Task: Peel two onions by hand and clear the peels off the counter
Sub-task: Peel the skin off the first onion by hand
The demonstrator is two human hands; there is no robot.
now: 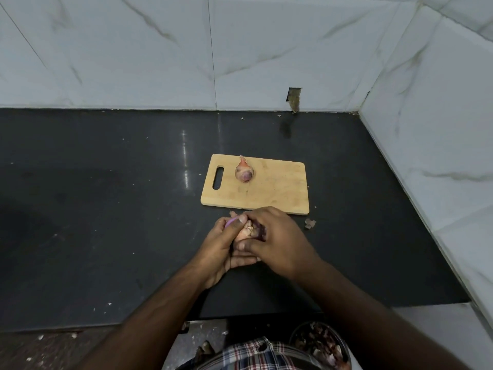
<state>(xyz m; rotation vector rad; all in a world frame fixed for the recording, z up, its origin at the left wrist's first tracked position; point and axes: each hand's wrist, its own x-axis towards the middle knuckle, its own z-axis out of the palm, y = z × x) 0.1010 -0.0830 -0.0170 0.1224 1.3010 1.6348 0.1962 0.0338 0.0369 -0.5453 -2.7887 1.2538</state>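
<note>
Dark worktop [106, 209] under both hands. Wooden cutting board [266, 188] just beyond the hands, handle slot to the left. Bin of peels [320, 343] below the right forearm, off the worktop edge. Left hand [218, 252] cups the onion in hand [249, 231], fingers curled under it. Right hand [277, 239] pinches its skin from above. Second onion [244, 170] on the board, beyond the hands. Peel scrap [310, 223] just right of the right hand.

Onion [244, 171] on board [277, 188], behind hands [250, 241].
</note>
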